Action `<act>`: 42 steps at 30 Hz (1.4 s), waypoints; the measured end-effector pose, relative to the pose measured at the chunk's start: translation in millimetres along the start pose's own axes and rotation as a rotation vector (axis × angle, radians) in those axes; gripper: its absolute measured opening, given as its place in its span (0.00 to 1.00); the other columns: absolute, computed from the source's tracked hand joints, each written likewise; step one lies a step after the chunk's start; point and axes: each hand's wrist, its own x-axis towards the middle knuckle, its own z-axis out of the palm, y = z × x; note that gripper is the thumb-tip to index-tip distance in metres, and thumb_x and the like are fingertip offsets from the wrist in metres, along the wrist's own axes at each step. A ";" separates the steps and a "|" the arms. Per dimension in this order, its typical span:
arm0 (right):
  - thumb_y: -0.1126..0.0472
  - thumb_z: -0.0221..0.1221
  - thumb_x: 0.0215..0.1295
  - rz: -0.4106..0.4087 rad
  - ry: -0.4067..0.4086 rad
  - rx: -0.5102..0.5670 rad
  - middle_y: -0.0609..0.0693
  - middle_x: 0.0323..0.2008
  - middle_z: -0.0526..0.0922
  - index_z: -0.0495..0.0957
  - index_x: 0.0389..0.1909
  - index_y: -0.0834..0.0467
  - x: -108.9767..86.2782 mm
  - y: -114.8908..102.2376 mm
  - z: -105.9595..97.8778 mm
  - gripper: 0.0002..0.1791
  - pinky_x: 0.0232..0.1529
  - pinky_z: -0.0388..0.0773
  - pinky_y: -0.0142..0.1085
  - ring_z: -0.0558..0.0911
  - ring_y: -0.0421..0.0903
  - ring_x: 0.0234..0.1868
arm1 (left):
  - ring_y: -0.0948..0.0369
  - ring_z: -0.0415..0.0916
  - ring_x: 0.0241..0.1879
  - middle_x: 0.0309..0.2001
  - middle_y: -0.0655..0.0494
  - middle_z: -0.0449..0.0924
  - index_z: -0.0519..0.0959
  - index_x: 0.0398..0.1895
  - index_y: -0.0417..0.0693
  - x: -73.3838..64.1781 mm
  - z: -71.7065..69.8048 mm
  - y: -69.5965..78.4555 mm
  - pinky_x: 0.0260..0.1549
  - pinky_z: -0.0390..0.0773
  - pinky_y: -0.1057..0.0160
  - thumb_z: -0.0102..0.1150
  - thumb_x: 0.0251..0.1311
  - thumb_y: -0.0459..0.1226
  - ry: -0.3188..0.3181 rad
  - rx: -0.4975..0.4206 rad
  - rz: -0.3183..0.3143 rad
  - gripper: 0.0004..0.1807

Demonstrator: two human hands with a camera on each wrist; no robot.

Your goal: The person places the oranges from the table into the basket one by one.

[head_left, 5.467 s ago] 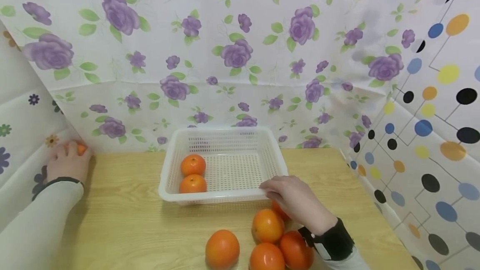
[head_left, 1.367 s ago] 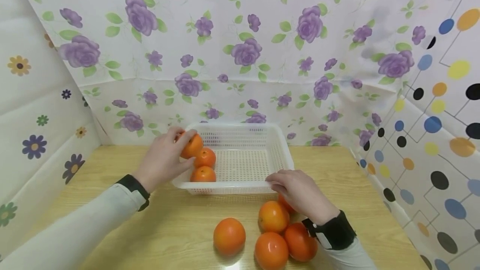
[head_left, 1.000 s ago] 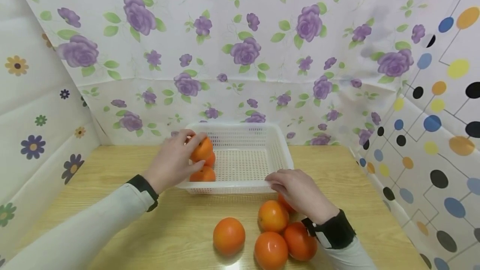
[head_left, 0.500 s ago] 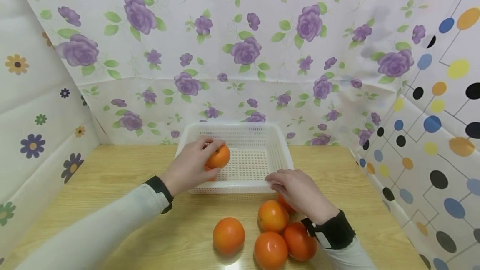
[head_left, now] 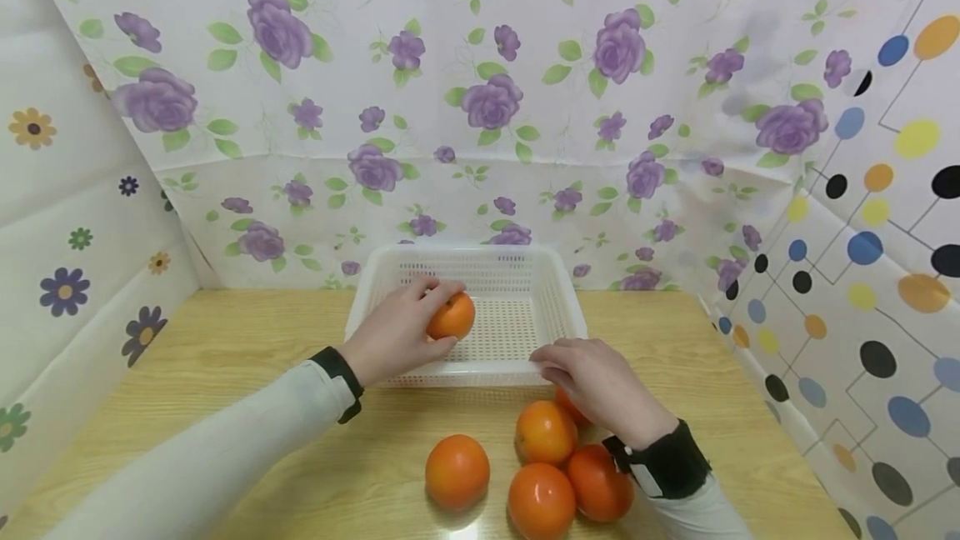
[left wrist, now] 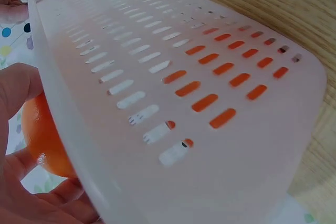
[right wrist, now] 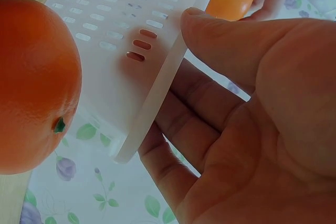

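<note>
In the head view, my left hand [head_left: 401, 327] is over the left half of a white plastic basket [head_left: 465, 369], fingers and thumb curled round an orange [head_left: 455, 317]. The left wrist view shows this orange [left wrist: 44, 140] past the basket's rim, against the palm. More orange colour shows through the slots in the basket's wall [left wrist: 220, 150]; the two oranges inside are hidden behind my left hand from above. My right hand [head_left: 600, 390] pinches the basket's near rim by the right corner, thumb on one side and fingers on the other in the right wrist view.
In front of the basket, an orange [head_left: 457, 472] stands alone on the wooden table [head_left: 360, 473]. Several more cluster to its right, including a front orange [head_left: 542, 500] and one partly under my right hand [head_left: 568, 405]. A flowered cloth [head_left: 450, 107] hangs behind the basket.
My left hand has brought an orange from the table's far left corner into the basket, lately moving right and down past the two oranges there. My right hand stays on the rim.
</note>
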 end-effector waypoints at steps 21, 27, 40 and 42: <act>0.63 0.72 0.74 0.012 -0.014 0.012 0.46 0.47 0.92 0.90 0.57 0.54 0.0 -1.9 -1.4 0.13 0.59 0.87 0.51 0.88 0.49 0.48 | 0.50 0.77 0.60 0.67 0.50 0.81 0.75 0.77 0.52 22.9 0.9 -19.0 0.65 0.77 0.45 0.79 0.67 0.49 -0.308 -0.079 0.019 0.38; 0.63 0.72 0.74 0.009 -0.006 0.000 0.47 0.48 0.92 0.90 0.57 0.54 -0.5 -2.1 -0.6 0.13 0.59 0.86 0.52 0.88 0.50 0.48 | 0.53 0.78 0.57 0.64 0.54 0.83 0.76 0.73 0.55 27.4 1.7 -23.6 0.65 0.78 0.49 0.80 0.67 0.47 -0.361 -0.080 0.053 0.34; 0.63 0.72 0.74 0.003 0.002 -0.006 0.47 0.48 0.91 0.90 0.56 0.54 -0.9 -0.6 0.2 0.13 0.59 0.86 0.53 0.88 0.51 0.49 | 0.56 0.79 0.50 0.54 0.60 0.86 0.78 0.70 0.54 26.3 4.3 -31.1 0.59 0.79 0.51 0.79 0.68 0.44 -0.397 -0.013 0.119 0.30; 0.62 0.72 0.74 0.003 -0.002 -0.002 0.47 0.48 0.91 0.90 0.57 0.54 -0.8 -0.2 -0.2 0.13 0.58 0.86 0.52 0.88 0.51 0.49 | 0.55 0.80 0.52 0.56 0.59 0.86 0.78 0.71 0.53 26.3 5.6 -31.5 0.62 0.79 0.50 0.78 0.69 0.43 -0.405 -0.018 0.114 0.30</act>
